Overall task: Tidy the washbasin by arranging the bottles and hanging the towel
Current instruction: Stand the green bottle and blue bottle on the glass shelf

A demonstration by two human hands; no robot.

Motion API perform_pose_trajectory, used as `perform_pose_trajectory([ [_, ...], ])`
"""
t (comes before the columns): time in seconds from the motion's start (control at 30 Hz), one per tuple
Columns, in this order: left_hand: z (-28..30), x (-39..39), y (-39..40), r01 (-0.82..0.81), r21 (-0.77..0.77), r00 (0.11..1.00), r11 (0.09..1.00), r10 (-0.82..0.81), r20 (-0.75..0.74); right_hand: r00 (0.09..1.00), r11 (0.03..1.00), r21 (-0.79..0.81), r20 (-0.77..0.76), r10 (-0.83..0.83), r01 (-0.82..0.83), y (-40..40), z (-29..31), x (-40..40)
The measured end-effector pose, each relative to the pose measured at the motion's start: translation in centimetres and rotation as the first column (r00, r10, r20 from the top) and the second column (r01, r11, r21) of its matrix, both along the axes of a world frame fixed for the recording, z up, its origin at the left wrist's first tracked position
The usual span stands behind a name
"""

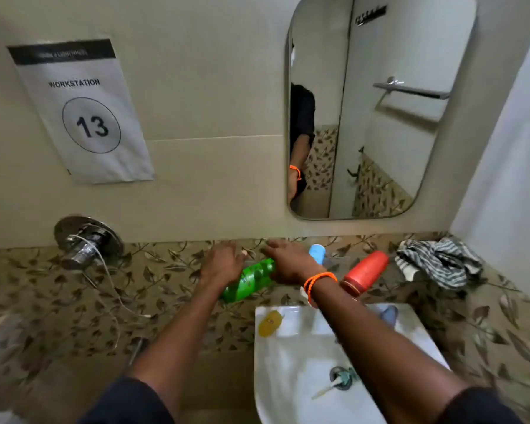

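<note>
The green bottle (248, 280) is lying tilted on the ledge behind the washbasin's (291, 356) back left corner, and I am reading both hands as steadying it for setting upright: the right hand (291, 264) is covering its upper end with fingers curled over it, though I cannot tell whether they are truly clamping, while the left hand (222, 264) is touching its left side with fingers spread apart. Along the same ledge toward the right wall, a blue-capped bottle (317, 254) and a red bottle (366, 272) are lying toppled. The striped towel (438, 261) is sitting crumpled in the far right corner, not yet hung.
</note>
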State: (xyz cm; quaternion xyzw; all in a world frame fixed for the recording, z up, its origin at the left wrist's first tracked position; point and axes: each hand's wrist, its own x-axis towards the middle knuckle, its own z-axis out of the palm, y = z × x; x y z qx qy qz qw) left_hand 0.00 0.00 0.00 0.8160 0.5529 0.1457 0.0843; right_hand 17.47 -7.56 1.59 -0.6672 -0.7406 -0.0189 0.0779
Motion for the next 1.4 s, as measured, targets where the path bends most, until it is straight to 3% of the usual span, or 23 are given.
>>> perform_pose_trajectory([
  [0.07, -1.9, -1.7, 0.8, -0.054, -0.295, 0.996, 0.954, 0.073, 0.055, 0.999, 0.994, -0.103, 0.037, 0.028, -0.024, 1.0, -3.0, -1.9],
  [0.17, -4.5, -3.6, 1.4, -0.015, -0.660, 0.902, 0.751, 0.295, 0.314, 0.996, 1.000, -0.024, 0.086, -0.018, 0.020, 1.7, -7.7, -4.2],
  [0.23, -4.4, -4.1, 1.7, 0.097, -0.802, 0.780, 0.590, 0.456, 0.429, 0.996, 0.997, 0.064, 0.077, -0.045, 0.040, 2.3, -8.6, -4.3],
  [0.33, -3.2, -5.2, 1.8, 0.275, -0.863, 0.757, 0.424, 0.458, 0.466, 0.998, 0.983, 0.181, 0.055, -0.018, 0.007, 2.8, -8.5, -3.7],
  [0.4, -1.9, -5.3, 2.0, 0.384, -0.825, 0.693, 0.415, 0.461, 0.555, 0.981, 0.979, 0.204, -0.186, 0.047, -0.008, 3.0, -6.5, -2.5],
  [0.47, -0.4, -4.2, 2.1, 0.426, -0.759, 0.640, 0.493, 0.428, 0.638, 0.845, 0.987, 0.158, -0.528, 0.083, 0.001, 3.5, -4.1, -0.8],
  [0.57, 0.5, -1.9, 2.1, 0.399, -0.627, 0.715, 0.669, 0.201, 0.670, 0.567, 0.998, -0.046, -0.822, -0.055, 0.030, 4.0, -1.9, 1.2],
  [0.63, 0.3, -0.4, 1.6, 0.403, -0.565, 0.769, 0.720, 0.068, 0.635, 0.496, 0.994, -0.109, -0.862, -0.102, 0.015, 4.5, -1.4, 1.8],
  [0.73, -0.6, 1.0, 1.4, 0.365, -0.508, 0.751, 0.780, 0.076, 0.656, 0.550, 0.992, -0.117, -0.826, -0.126, 0.050, 5.3, -1.0, 2.2],
  [0.87, -1.8, 1.2, 1.9, 0.341, -0.500, 0.705, 0.796, 0.135, 0.696, 0.556, 0.988, -0.154, -0.822, -0.126, -0.004, 5.8, -1.2, 2.7],
  [0.97, -3.0, 1.0, 2.1, 0.293, -0.489, 0.694, 0.822, 0.169, 0.700, 0.648, 0.991, -0.133, -0.755, -0.098, -0.005, 4.8, -1.3, 3.9],
  [1.07, -5.3, 0.3, 1.5, 0.139, -0.435, 0.555, 0.890, 0.294, 0.778, 0.838, 0.997, -0.077, -0.541, -0.066, 0.029, 3.2, -1.1, 7.0],
  [1.13, -6.9, 0.0, 0.3, -0.003, -0.444, 0.447, 0.896, 0.398, 0.801, 0.975, 0.985, -0.168, -0.211, -0.066, 0.030, 2.0, -1.3, 9.3],
  [1.2, -8.1, 0.4, -1.4, -0.028, -0.527, 0.471, 0.850, 0.476, 0.743, 0.991, 0.931, -0.355, 0.125, -0.036, 0.079, 0.9, -1.9, 10.5],
  [1.23, -8.5, 0.9, -2.3, 0.018, -0.579, 0.515, 0.815, 0.489, 0.704, 0.978, 0.918, -0.384, 0.209, -0.014, 0.095, 0.5, -2.5, 10.6],
  [1.33, -8.5, 3.2, -4.3, 0.222, -0.686, 0.656, 0.693, 0.414, 0.631, 0.971, 0.977, -0.213, 0.235, 0.049, 0.002, -0.2, -4.2, 10.2],
  [1.4, -8.0, 5.1, -4.9, 0.308, -0.678, 0.705, 0.667, 0.319, 0.634, 0.985, 0.997, -0.062, 0.160, 0.065, -0.055, -0.1, -4.7, 10.2],
])
